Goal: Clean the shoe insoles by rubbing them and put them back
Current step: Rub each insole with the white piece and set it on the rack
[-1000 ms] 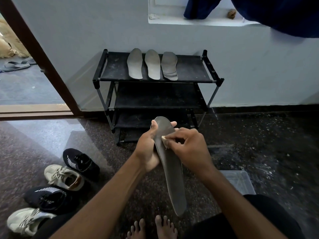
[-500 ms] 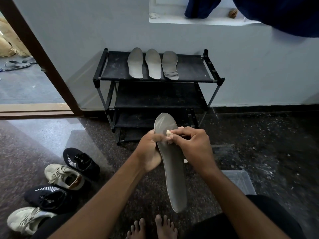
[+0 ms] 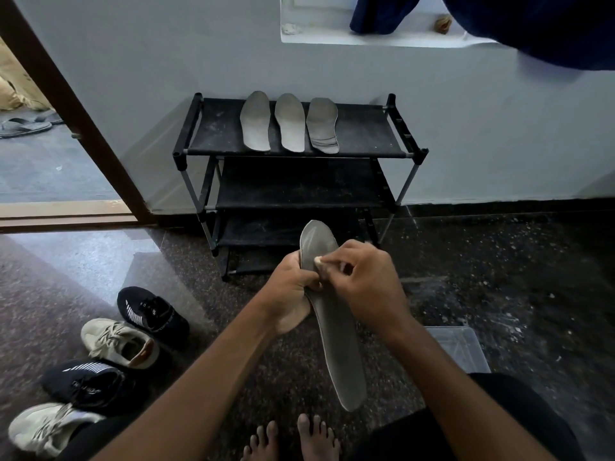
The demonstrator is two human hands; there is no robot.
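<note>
Left hand grips the insole; right hand pinches a pale bit, best rubbed evenly down its length.

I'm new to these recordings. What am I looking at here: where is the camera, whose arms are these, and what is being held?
There is no machine here. The camera sits on a person's head and looks forward and down, so the two arms are that person's own. The left hand grips a grey insole near its upper end. The right hand pinches a small pale piece against it with its fingers; whether it is cloth or eraser I cannot tell. Ahead stands a black shoe rack with three more insoles side by side on its top shelf. On the floor to the left lie four shoes, and a clear plastic box sits to the right. The bare feet show at the bottom edge.
</note>
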